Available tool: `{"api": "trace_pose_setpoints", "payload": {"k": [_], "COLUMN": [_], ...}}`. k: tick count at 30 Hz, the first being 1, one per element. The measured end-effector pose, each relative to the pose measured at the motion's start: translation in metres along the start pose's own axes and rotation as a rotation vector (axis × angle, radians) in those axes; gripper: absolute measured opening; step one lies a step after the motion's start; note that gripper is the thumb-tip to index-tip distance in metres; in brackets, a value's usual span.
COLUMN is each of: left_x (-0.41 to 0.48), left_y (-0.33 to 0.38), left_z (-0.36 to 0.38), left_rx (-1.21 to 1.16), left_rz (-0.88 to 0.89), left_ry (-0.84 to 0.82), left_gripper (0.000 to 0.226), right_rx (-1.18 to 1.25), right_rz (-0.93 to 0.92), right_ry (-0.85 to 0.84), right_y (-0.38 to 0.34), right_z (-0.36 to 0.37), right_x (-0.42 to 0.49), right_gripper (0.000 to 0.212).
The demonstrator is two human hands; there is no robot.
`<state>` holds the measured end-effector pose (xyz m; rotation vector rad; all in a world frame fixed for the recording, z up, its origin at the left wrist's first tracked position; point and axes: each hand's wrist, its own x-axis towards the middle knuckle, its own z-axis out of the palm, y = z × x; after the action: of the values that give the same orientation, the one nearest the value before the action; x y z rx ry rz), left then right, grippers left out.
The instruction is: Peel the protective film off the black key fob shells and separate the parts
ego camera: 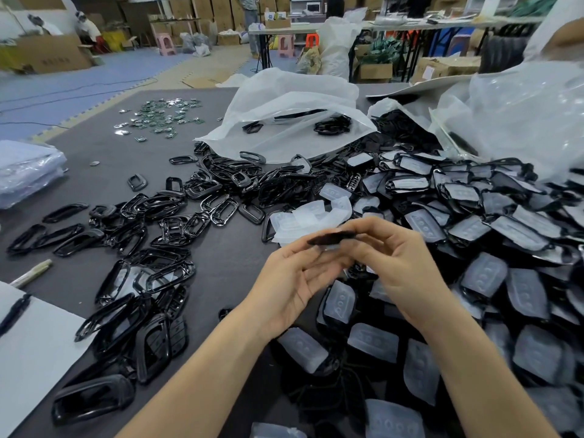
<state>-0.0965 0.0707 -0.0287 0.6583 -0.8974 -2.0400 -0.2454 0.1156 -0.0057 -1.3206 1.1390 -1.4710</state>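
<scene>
Both hands meet over the middle of the dark table [227,270]. A black key fob shell [331,238] is held edge-on and blurred between them. My left hand [294,279] pinches its left end with palm turned up. My right hand [395,263] grips its right end from above. A heap of black shells with whitish film or pads [474,235] fills the right side. Separated black frames [151,235] lie spread on the left. A small pile of translucent peeled pieces [313,216] sits just beyond my hands.
A white plastic bag [294,121] with black parts lies open at the back, another bag [521,112] at the right. Green circuit boards [161,116] are scattered far left. White paper with a pen [15,311] lies at the near left edge, stacked plastic sheets [25,172] further back.
</scene>
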Motion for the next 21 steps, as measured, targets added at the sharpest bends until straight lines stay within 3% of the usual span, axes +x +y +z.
{"api": "trace_pose_setpoints", "payload": {"k": [4, 13, 17, 21], "left_x": [0.001, 0.001, -0.001, 0.006], "left_y": [0.009, 0.006, 0.010, 0.015], "left_z": [-0.003, -0.004, -0.007, -0.011], "left_rx": [-0.170, 0.084, 0.215, 0.119], "left_rz": [-0.050, -0.069, -0.095, 0.110], "left_ry": [-0.021, -0.010, 0.003, 0.165], "left_gripper": [0.036, 0.029, 0.021, 0.019], "right_rx": [-0.207, -0.536, -0.746, -0.954], "right_rz": [-0.043, -0.106, -0.230, -0.210], "right_ry": [-0.075, -0.095, 0.094, 0.268], "right_y": [-0.001, -0.002, 0.000, 0.005], "right_z": [-0.002, -0.009, -0.014, -0.024], "right_x": [-0.001, -0.004, -0.001, 0.002], "right_gripper": [0.027, 0.034, 0.022, 0.022]}}
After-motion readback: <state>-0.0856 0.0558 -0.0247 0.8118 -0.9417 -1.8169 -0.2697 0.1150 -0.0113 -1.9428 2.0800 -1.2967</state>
